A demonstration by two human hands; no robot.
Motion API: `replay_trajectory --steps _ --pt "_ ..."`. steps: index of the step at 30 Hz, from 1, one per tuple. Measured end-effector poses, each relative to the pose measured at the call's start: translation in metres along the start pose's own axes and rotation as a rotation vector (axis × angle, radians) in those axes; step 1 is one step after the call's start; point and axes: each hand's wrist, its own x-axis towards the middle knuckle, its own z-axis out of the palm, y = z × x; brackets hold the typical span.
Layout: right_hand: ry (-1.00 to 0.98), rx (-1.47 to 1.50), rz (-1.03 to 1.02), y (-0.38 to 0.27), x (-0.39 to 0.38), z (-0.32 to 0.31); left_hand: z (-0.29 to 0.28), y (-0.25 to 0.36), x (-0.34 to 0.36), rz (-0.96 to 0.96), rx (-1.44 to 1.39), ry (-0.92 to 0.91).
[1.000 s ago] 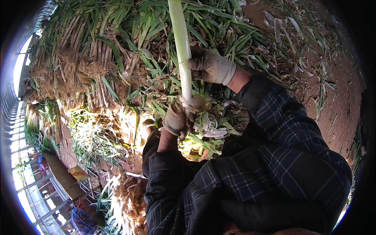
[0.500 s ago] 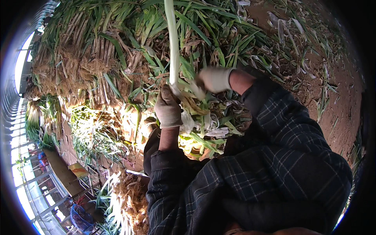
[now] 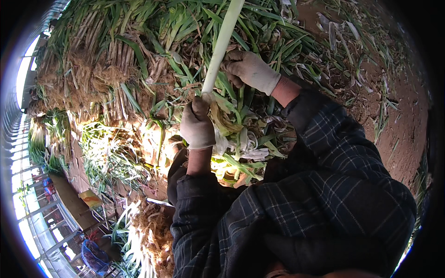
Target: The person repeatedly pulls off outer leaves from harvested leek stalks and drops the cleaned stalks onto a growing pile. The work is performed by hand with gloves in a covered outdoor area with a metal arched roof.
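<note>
A pale green-white leek (image 3: 221, 48) slants up and to the right past the top edge of the view. My left hand (image 3: 197, 125), in a light work glove with a darkened thumb and fingertips, is closed around its lower end. Limp yellowish peeled leaves (image 3: 225, 119) hang beside that end. My right hand (image 3: 254, 72), gloved alike, is beside the stalk on its right. Its fingers are bent inward, with the tips at or very close to the stalk's edge. Whatever they may pinch is hidden.
Untrimmed leeks (image 3: 99, 58) with brown roots lie heaped at the far left. Leaf scraps (image 3: 252, 150) litter the ground before me. Cleaned leeks (image 3: 141, 245) with tan roots lie at the lower left, near a blue mesh bag (image 3: 95, 257). Bare brown soil (image 3: 403, 134) stretches to the right.
The leek has tilted from nearly upright toward the right. My right hand, blurred before near the stalk's lower end, has moved up along it. My left hand keeps its grip.
</note>
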Motion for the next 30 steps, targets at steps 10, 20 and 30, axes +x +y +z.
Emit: replay_trajectory --steps 10,20,30 --pt "0.190 -1.113 0.220 -0.003 0.013 -0.053 0.009 -0.003 -0.004 -0.016 -0.133 0.014" --pt "0.188 1.032 -0.141 0.014 0.009 -0.054 -0.002 0.009 -0.001 -0.159 -0.598 -0.549" --pt "0.375 1.319 -0.226 0.047 0.025 -0.145 0.004 0.018 -0.066 -0.059 -1.250 -0.833"
